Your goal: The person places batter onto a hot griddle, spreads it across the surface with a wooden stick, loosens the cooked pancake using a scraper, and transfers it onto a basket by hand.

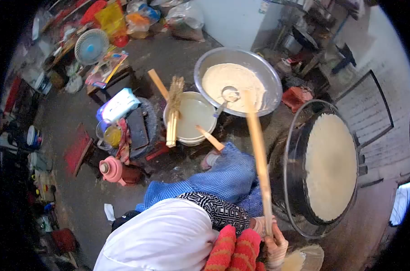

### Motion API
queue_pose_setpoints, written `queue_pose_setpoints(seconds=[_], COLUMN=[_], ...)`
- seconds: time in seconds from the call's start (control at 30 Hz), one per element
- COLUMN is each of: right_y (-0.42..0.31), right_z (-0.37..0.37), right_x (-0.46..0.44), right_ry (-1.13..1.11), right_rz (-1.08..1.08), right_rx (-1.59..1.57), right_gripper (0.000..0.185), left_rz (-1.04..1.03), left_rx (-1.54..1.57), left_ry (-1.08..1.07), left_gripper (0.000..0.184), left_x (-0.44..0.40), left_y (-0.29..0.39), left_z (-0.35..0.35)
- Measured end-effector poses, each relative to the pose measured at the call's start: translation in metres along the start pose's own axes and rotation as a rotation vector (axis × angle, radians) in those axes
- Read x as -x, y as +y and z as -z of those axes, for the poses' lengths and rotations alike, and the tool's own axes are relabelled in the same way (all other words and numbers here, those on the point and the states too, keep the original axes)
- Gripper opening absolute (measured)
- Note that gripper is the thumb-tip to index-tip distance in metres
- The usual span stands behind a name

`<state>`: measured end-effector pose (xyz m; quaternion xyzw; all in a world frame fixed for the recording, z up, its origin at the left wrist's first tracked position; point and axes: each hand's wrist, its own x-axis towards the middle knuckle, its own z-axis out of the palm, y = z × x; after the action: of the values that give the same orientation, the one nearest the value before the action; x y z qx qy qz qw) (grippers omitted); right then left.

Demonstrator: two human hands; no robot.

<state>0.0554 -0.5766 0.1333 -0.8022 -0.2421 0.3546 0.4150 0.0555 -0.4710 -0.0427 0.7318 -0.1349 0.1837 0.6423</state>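
My right hand (277, 246) is closed round the lower end of a long, flat wooden stick (258, 158), which is blurred by motion and points up toward the batter bowl. My left hand (258, 226) is beside the stick's lower end, its fingers mostly hidden. To the right, a pale, round layer of batter (331, 167) covers a black griddle (300, 167). A wide metal bowl (272, 81) holds thick, pale batter (223, 79) with a ladle (230, 93) in it. At the lower right, a shallow container (315, 253) holds more pale, flat material.
A white bucket (191, 140) of cloudy liquid carries a bundled brush (173, 110) and wooden sticks across its rim. Left of it stand a stool with a wipes pack (118, 106) and a yellow-filled cup (112, 135), then a pink flask (112, 170). A metal hoop (287, 158) surrounds the griddle.
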Motion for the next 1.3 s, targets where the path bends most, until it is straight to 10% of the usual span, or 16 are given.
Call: queue_pose_setpoints(seconds=[0.1,0.13,0.2,0.27,0.3,0.43,0.5,0.77,1.07,1.3], right_y=[-0.113,-0.072,-0.098,-0.118,-0.173,-0.139,-0.095,0.185,0.312,0.339], right_z=[-0.029,-0.028,-0.046,-0.075,-0.093,-0.143,-0.138,-0.116,-0.129,-0.190], right_x=[-0.001,-0.022,-0.035,-0.060,-0.052,-0.024,-0.008,0.217,0.422,0.424], right_ry=[-0.195,-0.217,-0.283,-0.325,-0.614,-0.439,0.103,1.013,1.152,0.845], right_rz=[-0.248,0.378,0.463,0.726,0.093,0.579,0.649,-0.428,-1.917,-1.305], right_rx=[0.177,0.192,0.342,0.513,0.233,-0.571,0.013,0.308,0.315,0.581], right_gripper=[0.054,0.050,0.049,0.050,0.059,0.087,0.089,0.063,0.089,0.046], left_rz=[-0.082,-0.165,-0.410,-0.133,-0.016,0.041,0.011,0.016,-0.096,-0.138], left_rx=[0.491,0.662,0.956,0.590,0.302,-0.563,-0.684,-0.812,-0.812,-0.854], left_ry=[0.129,0.180,0.273,0.237,0.182,-0.024,-0.047,-0.151,-0.349,-0.269], left_gripper=[0.032,0.029,0.023,0.026,0.028,0.036,0.040,0.041,0.041,0.049], left_x=[0.011,0.012,0.021,0.058,0.080,0.084,0.069,0.063,0.044,-0.005], left_y=[-0.030,-0.038,-0.055,-0.020,0.002,0.027,0.028,0.069,0.094,0.120], left_z=[0.012,0.016,0.020,0.057,0.079,0.151,0.153,0.114,0.073,0.096])
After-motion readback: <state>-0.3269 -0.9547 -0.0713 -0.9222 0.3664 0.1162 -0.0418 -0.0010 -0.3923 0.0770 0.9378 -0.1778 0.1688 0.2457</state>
